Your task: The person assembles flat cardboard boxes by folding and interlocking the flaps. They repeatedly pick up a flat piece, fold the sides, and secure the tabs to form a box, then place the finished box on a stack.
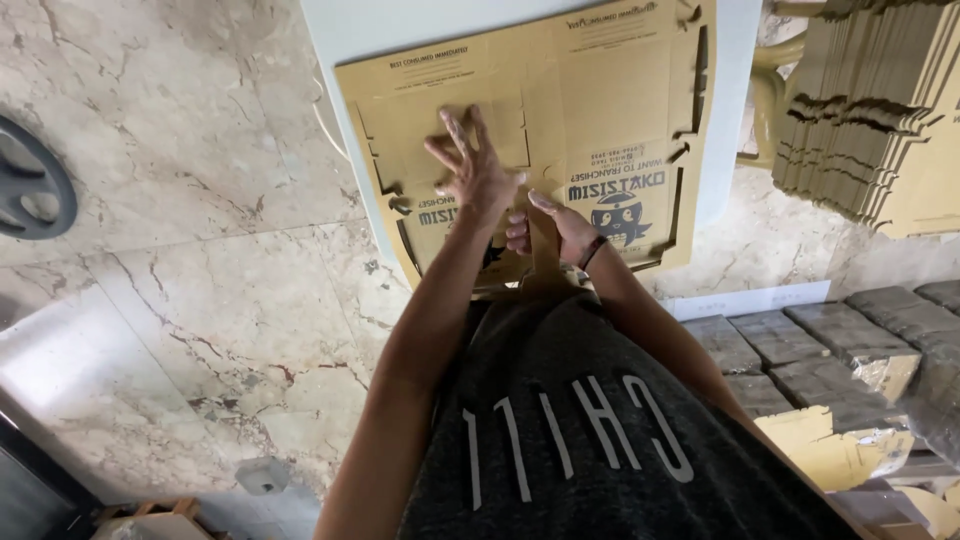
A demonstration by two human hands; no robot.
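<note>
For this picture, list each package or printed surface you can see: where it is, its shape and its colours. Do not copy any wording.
Flat die-cut brown cardboard box blank: on the pale table, under both hands, dark print and a mascot figure.
Stack of tan cardboard blanks: upper right, standing on edge.
Grey wrapped bundles: lower right, in rows.

Packing workroom: stacked flat cartons (870,110), marble floor (200,300).

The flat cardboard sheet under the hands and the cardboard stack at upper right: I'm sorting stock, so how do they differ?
The flat cardboard sheet lies alone, spread on a pale table; the cardboard stack holds many pieces packed together. The sheet shows its printed face; the stack shows mostly cut edges. The left hand and right hand touch the sheet; nothing touches the stack. Both are tan, die-cut cardboard.
</note>
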